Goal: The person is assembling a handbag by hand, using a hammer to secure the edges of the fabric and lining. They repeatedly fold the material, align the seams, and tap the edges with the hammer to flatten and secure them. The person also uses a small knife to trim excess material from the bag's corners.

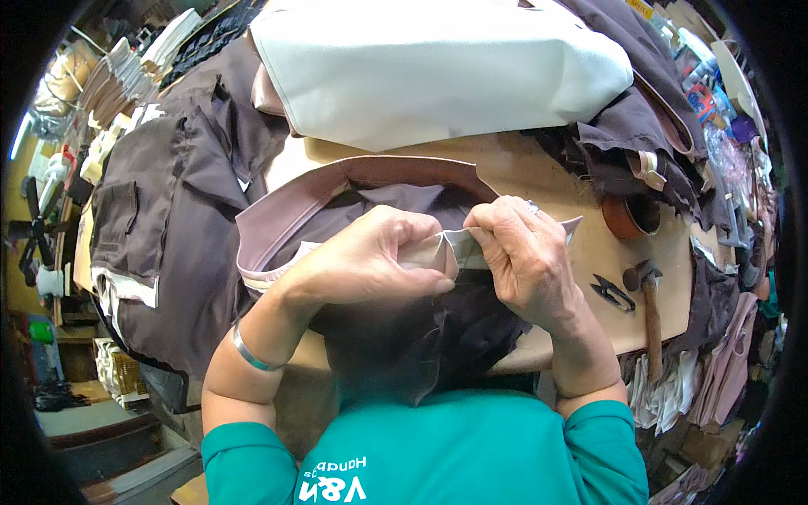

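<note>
A partly sewn bag piece lies before me, with a curved mauve band (290, 198) along its far edge and dark brown lining (383, 337) hanging toward my body. My left hand (383, 257) pinches the pale edge (448, 252) of this piece between thumb and fingers. Close beside it, my right hand (522, 248) grips the same edge with its fingertips pressed together. The edge stands up as a small fold between both hands. Whether a finer item sits in the right fingertips is hidden.
Beyond the work lies a large white bag panel (438, 71). Dark lining pieces (181, 210) cover the table's left. At right are a brown round container (629, 216), black thread snips (613, 293) and a hammer (650, 316) on the tan tabletop (547, 181).
</note>
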`<action>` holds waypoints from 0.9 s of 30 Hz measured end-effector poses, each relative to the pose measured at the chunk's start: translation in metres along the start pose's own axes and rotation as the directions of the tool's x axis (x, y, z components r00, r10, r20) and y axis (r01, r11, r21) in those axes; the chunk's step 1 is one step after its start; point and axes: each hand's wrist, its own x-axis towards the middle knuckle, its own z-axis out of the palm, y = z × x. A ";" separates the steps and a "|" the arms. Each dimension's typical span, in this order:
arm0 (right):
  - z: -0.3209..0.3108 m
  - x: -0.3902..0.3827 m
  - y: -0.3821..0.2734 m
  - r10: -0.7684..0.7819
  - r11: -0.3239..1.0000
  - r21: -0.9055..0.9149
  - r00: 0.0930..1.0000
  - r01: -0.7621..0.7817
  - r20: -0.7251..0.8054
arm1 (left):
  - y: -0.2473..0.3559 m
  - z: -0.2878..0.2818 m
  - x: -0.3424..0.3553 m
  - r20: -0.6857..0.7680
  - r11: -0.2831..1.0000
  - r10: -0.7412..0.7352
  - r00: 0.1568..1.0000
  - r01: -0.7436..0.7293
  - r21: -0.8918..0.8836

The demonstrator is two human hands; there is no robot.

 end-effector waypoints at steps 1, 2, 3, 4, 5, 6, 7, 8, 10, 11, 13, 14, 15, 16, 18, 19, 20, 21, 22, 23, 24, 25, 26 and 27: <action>0.001 0.000 0.000 0.010 1.000 0.016 1.000 -0.010 0.009 | 0.000 0.003 0.000 -0.018 0.999 -0.016 1.000 0.016 -0.039; 0.002 -0.001 0.000 0.019 0.999 0.031 1.000 -0.020 0.019 | 0.001 0.008 0.001 -0.036 0.996 -0.034 0.999 0.031 -0.079; 0.001 -0.001 -0.001 0.027 0.999 0.025 0.999 -0.027 0.023 | 0.001 0.011 0.001 -0.052 0.992 -0.050 0.997 0.043 -0.119; -0.001 -0.001 -0.002 0.034 0.999 0.018 0.999 -0.035 0.028 | -0.001 0.011 0.001 -0.066 0.994 -0.033 0.997 0.026 -0.108; -0.003 0.000 -0.002 0.042 0.999 0.012 0.999 -0.043 0.032 | -0.004 0.011 0.001 -0.081 0.995 -0.016 0.997 0.008 -0.097; -0.002 0.000 -0.002 0.038 0.999 0.014 0.999 -0.038 0.023 | -0.007 0.011 0.001 -0.096 0.996 -0.001 0.995 -0.007 -0.086; -0.002 0.000 -0.003 0.033 0.999 0.016 0.999 -0.033 0.013 | -0.008 0.012 0.000 -0.108 0.996 -0.005 0.994 -0.005 -0.086; -0.001 0.000 -0.003 0.028 0.999 0.018 1.000 -0.028 0.004 | -0.008 0.014 -0.001 -0.118 0.998 -0.004 0.993 -0.004 -0.062; -0.001 0.000 -0.002 0.025 1.000 0.014 1.000 -0.024 -0.005 | -0.007 0.015 -0.002 -0.135 1.000 0.004 0.991 -0.005 -0.009; -0.002 -0.001 -0.002 0.023 1.000 0.012 1.000 -0.022 -0.010 | -0.007 0.016 -0.002 -0.130 0.997 0.022 0.991 -0.032 -0.076; -0.003 -0.001 -0.002 0.031 1.000 0.001 0.999 -0.031 0.017 | -0.007 0.016 -0.001 -0.131 0.975 0.058 0.990 -0.084 -0.205; -0.004 -0.001 -0.002 0.035 0.999 -0.004 0.999 -0.035 0.030 | -0.006 0.017 -0.001 -0.140 0.971 0.044 0.989 -0.075 -0.226; -0.004 -0.001 -0.003 0.025 1.000 -0.008 0.999 -0.024 0.025 | -0.004 0.017 -0.002 -0.147 0.967 0.030 0.989 -0.066 -0.248; -0.004 -0.001 -0.004 0.014 1.000 -0.011 1.000 -0.014 0.019 | -0.003 0.017 -0.002 -0.154 0.961 0.016 0.988 -0.057 -0.270; -0.004 -0.001 -0.005 0.000 1.000 -0.016 1.000 0.000 0.006 | -0.002 0.017 -0.001 -0.136 0.960 0.023 0.990 -0.060 -0.274; -0.003 -0.001 -0.005 -0.004 1.000 -0.018 1.000 0.004 -0.001 | -0.003 0.017 -0.001 -0.127 0.959 0.027 0.992 -0.061 -0.277; -0.003 -0.002 -0.005 -0.008 1.000 -0.019 1.000 0.008 -0.009 | -0.004 0.017 0.000 -0.126 0.961 0.015 0.992 -0.049 -0.271; -0.003 -0.002 -0.004 -0.011 1.000 -0.018 1.000 0.011 -0.018 | -0.005 0.017 0.000 -0.128 0.964 0.003 0.992 -0.037 -0.264; -0.002 -0.002 -0.003 -0.015 1.000 -0.016 1.000 0.015 -0.027 | -0.006 0.016 0.000 -0.130 0.966 -0.008 0.991 -0.026 -0.257; -0.002 -0.001 -0.002 -0.019 1.000 -0.015 0.999 0.019 -0.036 | -0.006 0.017 0.000 -0.136 0.949 0.007 0.991 -0.049 -0.311; -0.002 -0.002 -0.001 -0.016 1.000 -0.018 1.000 0.016 -0.019 | -0.006 0.018 0.000 -0.141 0.929 0.024 0.990 -0.075 -0.364; -0.003 -0.002 -0.002 -0.014 1.000 -0.022 1.000 0.014 -0.001 | -0.006 0.018 0.001 -0.147 0.904 0.042 0.988 -0.100 -0.415; -0.003 -0.003 -0.003 -0.011 1.000 -0.025 1.000 0.012 0.016 | -0.005 0.017 0.001 -0.134 0.910 0.036 0.990 -0.088 -0.405; -0.004 -0.003 -0.004 -0.012 1.000 -0.027 1.000 0.012 0.013 | -0.002 0.015 0.000 -0.121 0.915 0.028 0.992 -0.074 -0.396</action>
